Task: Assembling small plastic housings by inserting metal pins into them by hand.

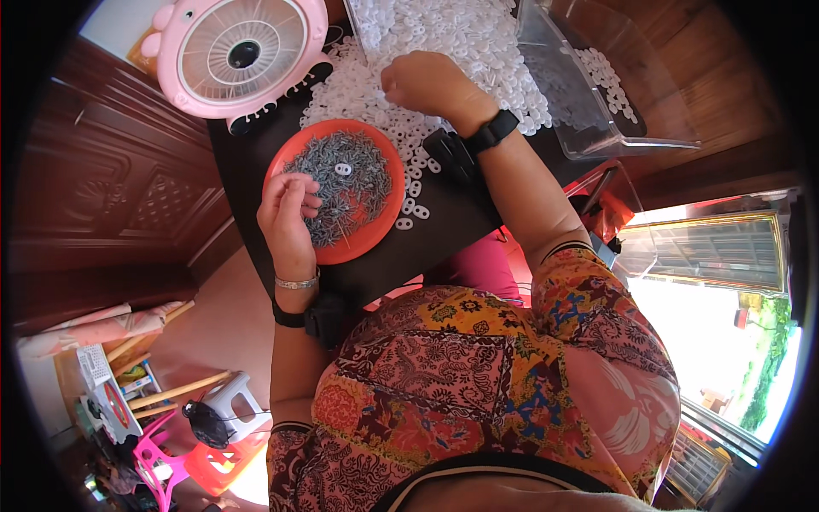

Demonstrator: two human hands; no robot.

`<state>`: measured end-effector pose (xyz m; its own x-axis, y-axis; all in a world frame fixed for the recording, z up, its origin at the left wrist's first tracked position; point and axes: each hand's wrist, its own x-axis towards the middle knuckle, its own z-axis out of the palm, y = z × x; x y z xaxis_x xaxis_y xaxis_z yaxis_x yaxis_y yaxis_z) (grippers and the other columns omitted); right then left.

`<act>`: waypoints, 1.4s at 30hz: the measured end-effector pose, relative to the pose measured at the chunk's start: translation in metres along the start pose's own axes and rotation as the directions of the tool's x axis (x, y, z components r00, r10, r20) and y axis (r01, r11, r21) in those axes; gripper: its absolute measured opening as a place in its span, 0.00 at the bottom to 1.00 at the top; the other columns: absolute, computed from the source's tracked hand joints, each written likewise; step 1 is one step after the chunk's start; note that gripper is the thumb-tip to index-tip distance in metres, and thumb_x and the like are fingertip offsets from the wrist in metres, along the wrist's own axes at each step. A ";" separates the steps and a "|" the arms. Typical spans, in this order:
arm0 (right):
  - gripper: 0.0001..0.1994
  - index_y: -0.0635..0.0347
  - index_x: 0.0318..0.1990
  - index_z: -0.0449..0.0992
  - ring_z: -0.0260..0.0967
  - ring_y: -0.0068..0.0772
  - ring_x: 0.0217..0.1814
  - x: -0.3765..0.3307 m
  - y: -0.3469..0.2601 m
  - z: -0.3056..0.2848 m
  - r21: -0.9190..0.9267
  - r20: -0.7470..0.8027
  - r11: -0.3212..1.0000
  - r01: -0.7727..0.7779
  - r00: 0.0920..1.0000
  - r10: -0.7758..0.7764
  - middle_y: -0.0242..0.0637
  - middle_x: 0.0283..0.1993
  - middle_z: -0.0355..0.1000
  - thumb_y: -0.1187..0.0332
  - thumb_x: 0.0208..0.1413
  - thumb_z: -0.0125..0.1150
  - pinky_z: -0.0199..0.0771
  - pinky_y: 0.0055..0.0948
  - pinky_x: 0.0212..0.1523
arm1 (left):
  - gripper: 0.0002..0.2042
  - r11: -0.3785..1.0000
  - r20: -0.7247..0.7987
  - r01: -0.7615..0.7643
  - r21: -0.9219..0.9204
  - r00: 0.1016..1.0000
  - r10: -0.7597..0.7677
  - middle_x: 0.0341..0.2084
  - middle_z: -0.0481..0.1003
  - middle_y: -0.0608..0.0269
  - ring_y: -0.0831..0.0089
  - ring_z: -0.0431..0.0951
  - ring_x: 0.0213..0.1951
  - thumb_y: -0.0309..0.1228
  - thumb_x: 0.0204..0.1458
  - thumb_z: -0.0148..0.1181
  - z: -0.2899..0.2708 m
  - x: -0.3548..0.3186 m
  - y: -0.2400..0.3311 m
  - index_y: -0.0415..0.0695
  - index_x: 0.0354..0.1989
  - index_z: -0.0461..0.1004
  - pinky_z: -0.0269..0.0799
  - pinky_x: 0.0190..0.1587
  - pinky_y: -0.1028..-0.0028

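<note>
**Sorting small parts at a black table: screws left, white washers right**

Resting on the near-left part of the black table [452, 226], the orange plate [375, 235] carries a heap of small grey screws [354, 175]. Screws lie tangled, long axes in every direction, no common heading. Two white washers [343, 169] sit on top of the heap near its centre.

Left hand [288, 218] sits on the plate's left rim, fingers curled over the edge of the heap, fingertips pinched close together among the screws. Whether a screw is actually held between them: cannot tell, too small. Silver bracelet and a black strap with a small black unit on that wrist.

Right hand [426, 81] reaches farther out, palm down on the big pile of white washers [452, 43], fingers bent into the pile. What it has hold of, if anything, is hidden under the hand. Black strap with a black unit on that wrist too.

Edges: loose washers trail from the pile down past the plate's right side, a few just beside its rim. A clear plastic bin [589, 94] stands right of the pile, washers inside it. A pink fan [243, 53] stands at the table's far-left, well apart from the plate. Bare black table remains between the plate and the near edge, under the right forearm.
</note>
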<state>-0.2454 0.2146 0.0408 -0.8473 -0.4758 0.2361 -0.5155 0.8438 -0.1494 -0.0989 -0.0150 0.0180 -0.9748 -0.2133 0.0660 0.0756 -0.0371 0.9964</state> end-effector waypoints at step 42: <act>0.09 0.56 0.36 0.78 0.73 0.40 0.40 -0.029 -0.085 -0.016 0.572 -0.217 0.661 0.486 0.867 -0.449 0.36 0.35 0.75 0.73 0.45 0.65 0.73 0.33 0.38 | 0.07 0.983 0.185 0.139 -0.123 0.976 -0.115 0.20 0.69 0.68 0.83 0.65 0.20 0.32 0.57 0.47 0.001 -0.003 0.011 0.42 0.31 0.69 0.57 0.23 0.83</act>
<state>-0.1750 0.1607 0.0619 -0.4748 -0.7376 0.4801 -0.8255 0.1842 -0.5335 -0.0949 -0.0135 0.0290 -0.9989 -0.0236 -0.0400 -0.0350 -0.1864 0.9819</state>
